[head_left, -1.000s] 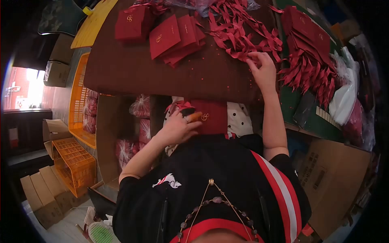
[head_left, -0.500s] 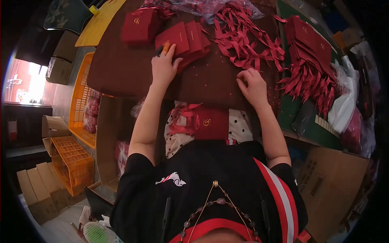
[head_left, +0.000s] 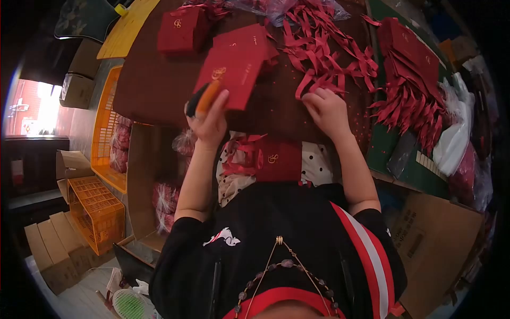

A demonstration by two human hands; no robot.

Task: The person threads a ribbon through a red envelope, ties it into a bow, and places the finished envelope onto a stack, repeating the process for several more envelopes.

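So the left hand is up near the middle-left of the frame, fingers clamped on the lower edge of a flat red envelope with a gold logo, holding it tilted above the brown table. There's also something orange and black tucked in that same hand, can't really tell what it is. Right behind the raised envelope, a small stack of red envelopes sits toward the top centre of the frame, and a thicker red packet lies just left of that.

The right hand is right of centre, fingers curled together and pinching the end of a red ribbon at the near edge of the big ribbon pile. That pile spreads across the top centre of the table.

Further right, on a green surface, there's a row of finished red envelopes with ribbons fanned out. Down in the person's lap, centre of the frame, another red envelope rests with loose ribbon next to it. Orange crates and cardboard boxes fill the lower left.
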